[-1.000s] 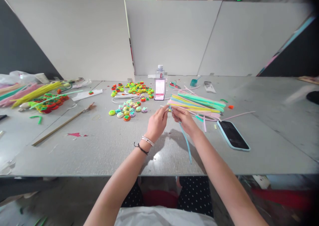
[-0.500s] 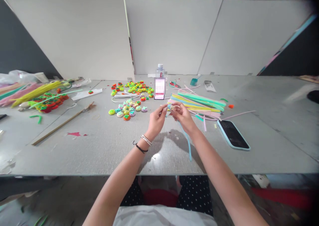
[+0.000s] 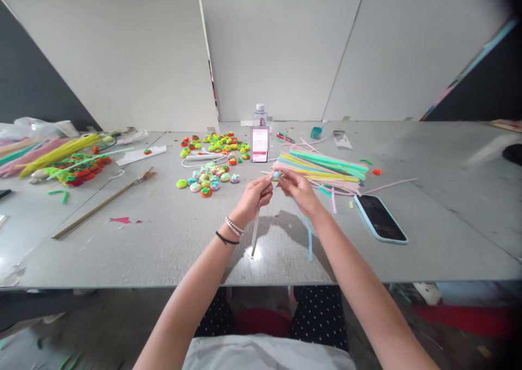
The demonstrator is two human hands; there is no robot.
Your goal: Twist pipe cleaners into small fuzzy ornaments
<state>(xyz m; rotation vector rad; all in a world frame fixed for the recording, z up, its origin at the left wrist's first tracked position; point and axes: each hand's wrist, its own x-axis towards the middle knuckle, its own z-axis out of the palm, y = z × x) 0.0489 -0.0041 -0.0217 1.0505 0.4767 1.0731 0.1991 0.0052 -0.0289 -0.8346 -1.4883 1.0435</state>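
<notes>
Fingertips pinched, my left hand (image 3: 253, 197) and my right hand (image 3: 299, 189) meet over the middle of the table. Between them sits a small light-blue coil (image 3: 277, 175) of fuzzy stem. A blue pipe cleaner (image 3: 309, 237) hangs from under my right hand, its lower end near the tabletop. Below my left hand hangs a pale whitish pipe cleaner (image 3: 255, 231). Fingers partly hide where the strands join the coil. Left of my hands lie several small coiled pastel pieces (image 3: 215, 177); to the right is a pile of straight pipe cleaners (image 3: 330, 166).
Ahead stands a lit phone (image 3: 260, 144) before a bottle (image 3: 260, 114). A blue-cased phone (image 3: 381, 219) lies right. Orange and yellow-green pieces (image 3: 222, 142), a wooden stick (image 3: 98, 207) and yellow stems (image 3: 61, 152) lie left. White panels (image 3: 281, 55) rise behind.
A pale pipe cleaner now hangs below my left hand, where none showed before. My left hand has turned slightly, and the blue coil shows more clearly between my fingertips.
</notes>
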